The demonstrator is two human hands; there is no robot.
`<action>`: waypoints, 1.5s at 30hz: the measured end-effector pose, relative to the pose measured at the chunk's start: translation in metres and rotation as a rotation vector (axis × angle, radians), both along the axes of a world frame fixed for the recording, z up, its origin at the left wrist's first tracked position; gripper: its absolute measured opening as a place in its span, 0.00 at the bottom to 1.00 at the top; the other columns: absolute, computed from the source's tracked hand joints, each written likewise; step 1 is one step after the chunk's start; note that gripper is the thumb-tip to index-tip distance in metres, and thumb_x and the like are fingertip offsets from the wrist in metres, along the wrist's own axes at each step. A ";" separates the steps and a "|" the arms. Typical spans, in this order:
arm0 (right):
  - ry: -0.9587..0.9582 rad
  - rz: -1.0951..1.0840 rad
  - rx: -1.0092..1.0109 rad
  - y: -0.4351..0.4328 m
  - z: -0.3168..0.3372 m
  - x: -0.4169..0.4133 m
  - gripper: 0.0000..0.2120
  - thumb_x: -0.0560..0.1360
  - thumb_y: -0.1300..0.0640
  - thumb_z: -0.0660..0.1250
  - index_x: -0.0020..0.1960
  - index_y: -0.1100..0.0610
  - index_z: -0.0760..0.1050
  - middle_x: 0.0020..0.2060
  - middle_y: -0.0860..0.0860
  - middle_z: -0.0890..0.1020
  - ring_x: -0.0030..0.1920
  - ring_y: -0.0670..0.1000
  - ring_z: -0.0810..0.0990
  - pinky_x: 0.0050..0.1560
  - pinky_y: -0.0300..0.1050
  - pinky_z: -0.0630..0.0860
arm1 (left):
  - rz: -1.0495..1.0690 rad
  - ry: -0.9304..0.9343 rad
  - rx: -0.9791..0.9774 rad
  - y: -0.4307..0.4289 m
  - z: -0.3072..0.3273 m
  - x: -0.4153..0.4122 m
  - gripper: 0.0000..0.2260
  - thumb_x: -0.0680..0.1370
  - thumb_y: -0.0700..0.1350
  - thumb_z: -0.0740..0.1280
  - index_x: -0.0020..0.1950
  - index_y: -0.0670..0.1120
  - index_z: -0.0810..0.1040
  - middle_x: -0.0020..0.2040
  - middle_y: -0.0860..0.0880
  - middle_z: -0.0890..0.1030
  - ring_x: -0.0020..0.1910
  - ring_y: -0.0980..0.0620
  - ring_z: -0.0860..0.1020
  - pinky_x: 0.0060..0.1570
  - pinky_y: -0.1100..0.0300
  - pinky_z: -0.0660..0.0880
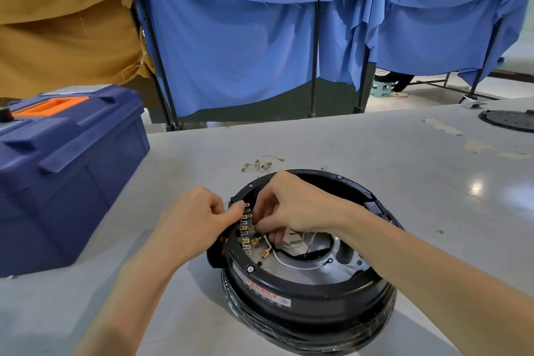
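Note:
A round black appliance base (306, 295) lies upside down on the grey table (404, 170), its bottom open and showing a metal plate, white wires (291, 264) and brass spade connectors (265, 253). A row of metal terminals (245, 228) lines its left inner rim. My left hand (196, 217) holds that rim, thumb pressed by the terminals. My right hand (291, 205) reaches in from the right and pinches a brass connector at the terminal row.
A blue toolbox (66, 170) with an orange handle stands at the left. Loose wires with connectors (261, 164) lie just beyond the base. A black round cover (508, 120) rests at the far right edge. Blue and tan cloths hang on frames behind the table.

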State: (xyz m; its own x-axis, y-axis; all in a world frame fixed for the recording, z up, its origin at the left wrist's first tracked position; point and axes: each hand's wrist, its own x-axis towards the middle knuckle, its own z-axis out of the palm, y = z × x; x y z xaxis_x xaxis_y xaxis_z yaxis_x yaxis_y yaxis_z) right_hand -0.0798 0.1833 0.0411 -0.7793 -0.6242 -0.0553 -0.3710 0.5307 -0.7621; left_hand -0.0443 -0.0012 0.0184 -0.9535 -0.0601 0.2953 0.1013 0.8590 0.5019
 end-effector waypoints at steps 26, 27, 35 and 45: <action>0.025 0.037 -0.004 0.000 -0.002 -0.002 0.02 0.74 0.66 0.71 0.43 0.63 0.80 0.28 0.57 0.83 0.28 0.49 0.82 0.33 0.36 0.78 | -0.030 0.000 0.028 -0.002 0.000 -0.002 0.27 0.74 0.57 0.68 0.23 0.46 0.62 0.20 0.52 0.61 0.24 0.53 0.59 0.30 0.58 0.62; 0.023 0.033 -0.005 0.000 -0.002 -0.002 0.02 0.74 0.66 0.71 0.43 0.63 0.80 0.28 0.58 0.83 0.27 0.49 0.82 0.33 0.36 0.78 | -0.033 0.001 0.029 -0.002 0.000 -0.001 0.27 0.74 0.57 0.68 0.23 0.46 0.61 0.20 0.52 0.61 0.24 0.53 0.59 0.30 0.58 0.61; -0.055 -0.007 -0.041 -0.002 -0.003 -0.002 0.04 0.73 0.68 0.71 0.40 0.62 0.80 0.34 0.64 0.84 0.32 0.56 0.84 0.35 0.38 0.78 | -0.023 0.004 0.021 -0.001 -0.001 -0.002 0.29 0.74 0.57 0.69 0.21 0.45 0.60 0.19 0.52 0.60 0.23 0.53 0.58 0.29 0.58 0.61; -0.142 -0.102 -0.071 -0.007 -0.001 0.005 0.02 0.73 0.72 0.69 0.42 0.68 0.80 0.30 0.60 0.83 0.32 0.57 0.84 0.36 0.40 0.79 | 0.017 0.008 -0.057 0.002 0.001 0.001 0.26 0.75 0.58 0.66 0.25 0.46 0.61 0.22 0.50 0.63 0.26 0.51 0.60 0.28 0.58 0.61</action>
State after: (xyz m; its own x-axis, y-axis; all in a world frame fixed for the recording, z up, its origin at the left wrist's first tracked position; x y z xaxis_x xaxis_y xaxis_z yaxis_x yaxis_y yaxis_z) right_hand -0.0749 0.1765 0.0404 -0.8261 -0.5489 -0.1277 -0.2043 0.5029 -0.8399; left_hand -0.0432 0.0012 0.0196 -0.9500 -0.0589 0.3065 0.0906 0.8878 0.4513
